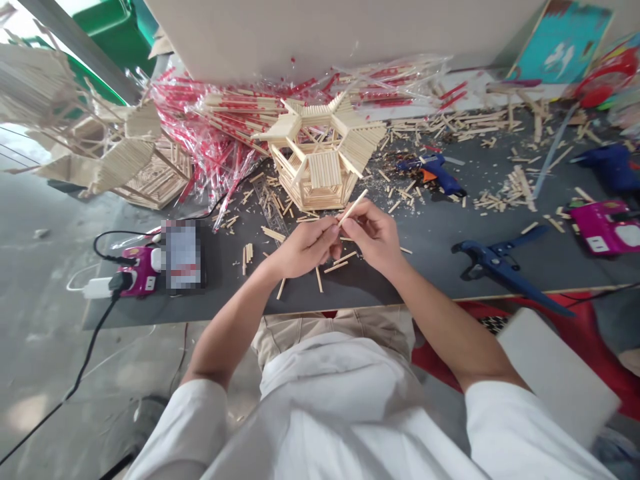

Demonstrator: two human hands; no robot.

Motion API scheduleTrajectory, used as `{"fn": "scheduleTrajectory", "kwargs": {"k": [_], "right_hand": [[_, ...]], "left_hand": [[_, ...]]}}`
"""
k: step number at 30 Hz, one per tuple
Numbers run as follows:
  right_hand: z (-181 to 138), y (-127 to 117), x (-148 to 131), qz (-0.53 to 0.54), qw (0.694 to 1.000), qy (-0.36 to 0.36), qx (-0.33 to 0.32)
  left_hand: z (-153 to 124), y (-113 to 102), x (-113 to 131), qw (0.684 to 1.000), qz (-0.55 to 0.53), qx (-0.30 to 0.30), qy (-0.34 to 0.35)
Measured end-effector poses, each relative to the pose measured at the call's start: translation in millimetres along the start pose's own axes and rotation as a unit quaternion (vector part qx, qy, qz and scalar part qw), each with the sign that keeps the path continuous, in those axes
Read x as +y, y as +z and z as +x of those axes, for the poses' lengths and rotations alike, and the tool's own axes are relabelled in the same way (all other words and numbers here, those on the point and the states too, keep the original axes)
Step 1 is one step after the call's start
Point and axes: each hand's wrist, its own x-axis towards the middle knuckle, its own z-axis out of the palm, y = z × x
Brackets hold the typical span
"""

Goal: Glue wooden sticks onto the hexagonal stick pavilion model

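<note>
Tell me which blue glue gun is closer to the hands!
The gun with the orange trigger, just right of the stick model, is closer. The other gun lies farther right, behind a pink box.

At the left of your dark grey worktop (425, 270), you have a magenta power block (144, 270) beside a device with a blurred screen (183, 250). Another magenta block (603, 223) sits at your right. Far right, a teal board with a white figure (555, 35) stands tilted; far left is a green plastic bin (107, 28).
</note>
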Motion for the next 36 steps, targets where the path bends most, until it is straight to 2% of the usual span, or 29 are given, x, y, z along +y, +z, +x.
{"fn": "scheduleTrajectory", "kwargs": {"k": [2,4,7,12,15,19,22,28,31,36], "right_hand": [[0.9,-1.0,2.7,0.046,0.999,0.019,-0.001],[2.6,-2.0,4.0,0.113,0.993,0.04,0.007],[6.3,-4.7,1.0,0.187,0.979,0.071,0.023],[9.4,-10.0,-9.0,0.211,0.967,0.136,0.035],[7.2,-11.2,-11.1,0.205,0.963,0.176,-0.002],[3.3,-11.5,-9.3,0.147,0.96,0.214,-0.1],[2.6,-13.4,-5.8,0.109,0.966,0.2,-0.126],[4.3,-22.4,3.1,-0.055,0.992,0.086,-0.078],[4.0,-24.7,4.4,-0.112,0.99,0.064,-0.06],[2.9,-23.1,-0.6,-0.164,0.983,0.046,-0.072]], "left_hand": [[0.2,1.1,1.7,0.999,0.014,-0.034,-0.007],[0.2,-0.4,3.6,0.997,0.069,-0.043,0.005],[-1.2,-8.1,4.7,0.988,0.153,-0.024,0.015],[-5.9,-23.4,-1.6,0.986,0.155,0.055,0.003],[-7.0,-27.5,-4.9,0.982,0.155,0.108,0.012],[-5.9,-29.0,-7.4,0.972,0.174,0.158,0.009],[-4.8,-30.0,-10.7,0.963,0.198,0.182,-0.001],[-3.3,-29.8,-14.3,0.948,0.245,0.203,0.003],[-2.9,-28.6,-15.9,0.944,0.256,0.208,0.007],[-3.0,-29.7,-17.7,0.931,0.301,0.207,0.014]]}}
